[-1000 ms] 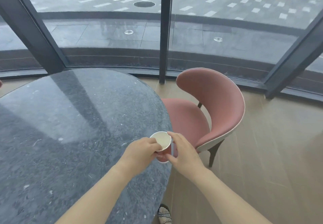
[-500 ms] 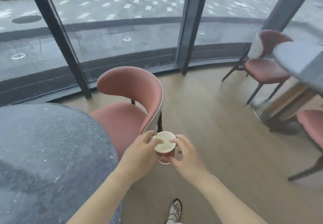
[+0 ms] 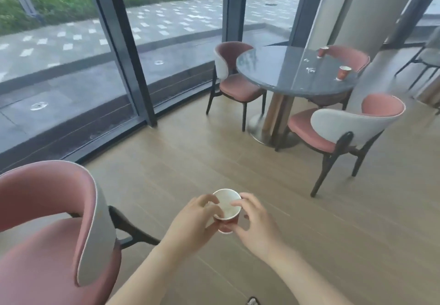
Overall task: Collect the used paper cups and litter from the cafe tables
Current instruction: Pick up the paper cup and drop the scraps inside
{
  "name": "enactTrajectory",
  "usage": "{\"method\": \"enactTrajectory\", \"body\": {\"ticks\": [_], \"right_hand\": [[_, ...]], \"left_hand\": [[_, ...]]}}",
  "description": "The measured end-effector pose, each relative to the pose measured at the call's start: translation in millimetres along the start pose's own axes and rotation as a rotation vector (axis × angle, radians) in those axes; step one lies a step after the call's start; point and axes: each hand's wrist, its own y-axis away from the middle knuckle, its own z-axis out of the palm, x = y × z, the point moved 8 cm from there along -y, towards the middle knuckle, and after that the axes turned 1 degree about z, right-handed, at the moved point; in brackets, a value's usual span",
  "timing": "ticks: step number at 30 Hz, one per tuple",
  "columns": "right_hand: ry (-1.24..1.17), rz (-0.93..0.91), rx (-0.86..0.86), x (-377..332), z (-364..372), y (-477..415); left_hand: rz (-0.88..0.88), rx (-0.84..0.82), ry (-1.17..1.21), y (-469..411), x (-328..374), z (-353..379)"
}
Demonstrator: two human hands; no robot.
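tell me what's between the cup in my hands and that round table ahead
In the head view, only bare wooden floor lies between the held paper cup and the round table.

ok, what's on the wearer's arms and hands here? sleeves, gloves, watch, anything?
Nothing worn that shows. The left forearm and right forearm are bare down to the frame edge, with no sleeve or cuff. The left hand and right hand are ungloved. No watch, band or ring is visible, though motion blur could hide something small.
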Motion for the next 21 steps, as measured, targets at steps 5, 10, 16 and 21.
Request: {"method": "enactTrajectory", "body": {"ticks": [5, 10, 16, 21], "right_hand": [[0.014, 0.060, 0.118, 63, -75, -54], [0.018, 0.101, 0.219, 113, -137, -87], [0.036, 0.155, 0.298, 169, -174, -123], [0.030, 0.172, 0.286, 201, -180, -193]], "left_hand": [[0.089, -0.005, 0.026, -112, 42, 27], [0.134, -0.041, 0.068, -197, 77, 53], [0.188, -0.120, 0.084, -272, 89, 85], [0.215, -0.158, 0.071, -348, 67, 101]]}}
